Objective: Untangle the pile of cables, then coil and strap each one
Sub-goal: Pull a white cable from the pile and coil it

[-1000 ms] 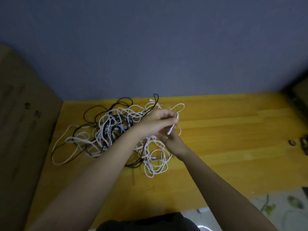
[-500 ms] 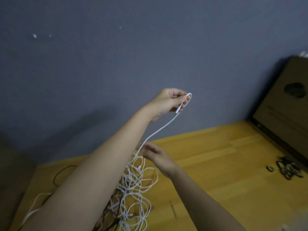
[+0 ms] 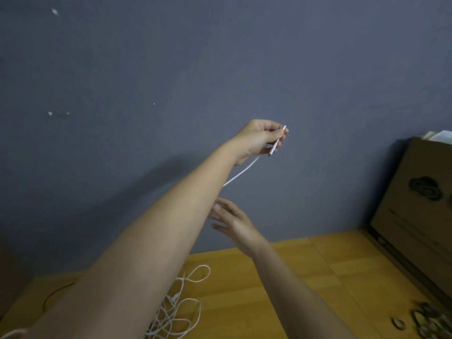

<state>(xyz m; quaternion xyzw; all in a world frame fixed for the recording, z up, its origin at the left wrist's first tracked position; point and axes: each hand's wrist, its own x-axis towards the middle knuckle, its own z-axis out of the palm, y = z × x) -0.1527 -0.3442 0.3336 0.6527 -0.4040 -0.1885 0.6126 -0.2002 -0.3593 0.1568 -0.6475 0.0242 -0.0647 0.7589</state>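
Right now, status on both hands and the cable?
Left hand pinching white cable by its plug, raised high. Right hand open below. Cable pile tangled on table.

- Pretty dim overall, you get a flat, muted look with a bluish-grey wall [image 3: 220, 57] and no glare anywhere.
- Your left arm [image 3: 146, 241] throws a soft, wide shadow onto the wall to its left, so the light comes from your right side.
- The black loops [image 3: 425, 319] at the table's [image 3: 318, 277] right edge are smeared and soft.
- The wide lens bends the cardboard box [image 3: 415, 204] outward.
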